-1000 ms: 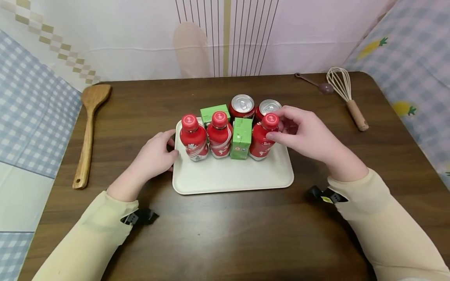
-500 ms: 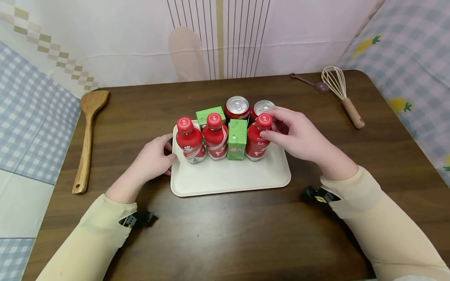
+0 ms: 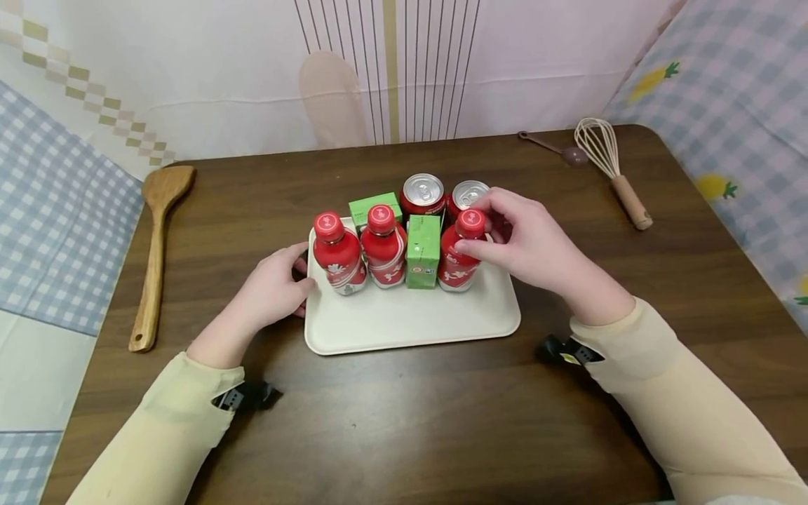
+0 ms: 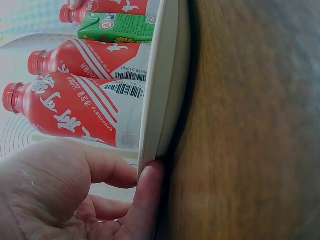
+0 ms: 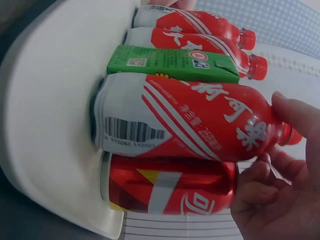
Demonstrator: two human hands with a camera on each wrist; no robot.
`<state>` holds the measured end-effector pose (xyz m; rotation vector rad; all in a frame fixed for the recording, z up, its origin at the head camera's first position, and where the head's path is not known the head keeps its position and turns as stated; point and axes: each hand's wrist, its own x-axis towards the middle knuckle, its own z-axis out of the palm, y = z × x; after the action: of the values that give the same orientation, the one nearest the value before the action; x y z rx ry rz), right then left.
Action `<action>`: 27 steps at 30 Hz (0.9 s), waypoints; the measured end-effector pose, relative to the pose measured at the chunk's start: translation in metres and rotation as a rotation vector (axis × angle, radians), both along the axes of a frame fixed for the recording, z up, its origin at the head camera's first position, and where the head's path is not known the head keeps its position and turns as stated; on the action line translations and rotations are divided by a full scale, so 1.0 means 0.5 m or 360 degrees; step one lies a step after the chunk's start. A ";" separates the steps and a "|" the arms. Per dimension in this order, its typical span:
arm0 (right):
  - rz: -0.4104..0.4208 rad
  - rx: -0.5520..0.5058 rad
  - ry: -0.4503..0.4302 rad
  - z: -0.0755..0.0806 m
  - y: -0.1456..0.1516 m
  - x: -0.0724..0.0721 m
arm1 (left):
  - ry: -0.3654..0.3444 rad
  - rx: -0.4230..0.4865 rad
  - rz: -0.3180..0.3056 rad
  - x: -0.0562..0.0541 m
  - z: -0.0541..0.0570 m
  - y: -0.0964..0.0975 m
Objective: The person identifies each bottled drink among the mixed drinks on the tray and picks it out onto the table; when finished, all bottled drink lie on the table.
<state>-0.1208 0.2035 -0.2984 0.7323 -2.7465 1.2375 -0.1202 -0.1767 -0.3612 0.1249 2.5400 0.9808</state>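
A cream tray carries three red plastic bottles, two green drink cartons and two red soda cans, all upright. My left hand grips the tray's left edge; the left wrist view shows its fingers at the rim. At the row's right end, my right hand holds a red bottle near its neck, thumb in front. That bottle stands on the tray beside a green carton. A red can is just behind it. Two more red bottles, the left one and the middle one, stand nearer my left hand.
Behind the front row are another green carton and a second can. A wooden spatula lies at the left of the brown table. A whisk and a small measuring spoon lie at the far right.
The whole head view has shifted slightly, so the tray and hands appear a little further left. My right thumb reaches slightly further across the bottle. Both hands keep their holds.
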 end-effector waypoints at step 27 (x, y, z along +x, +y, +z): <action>0.0037 0.0037 0.0053 0.006 0.002 0.002 | 0.0028 0.0017 0.0002 0.001 -0.002 -0.002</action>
<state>-0.1199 0.2046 -0.2953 0.7816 -2.7381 1.1880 -0.1197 -0.1779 -0.3620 0.1357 2.5516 0.9980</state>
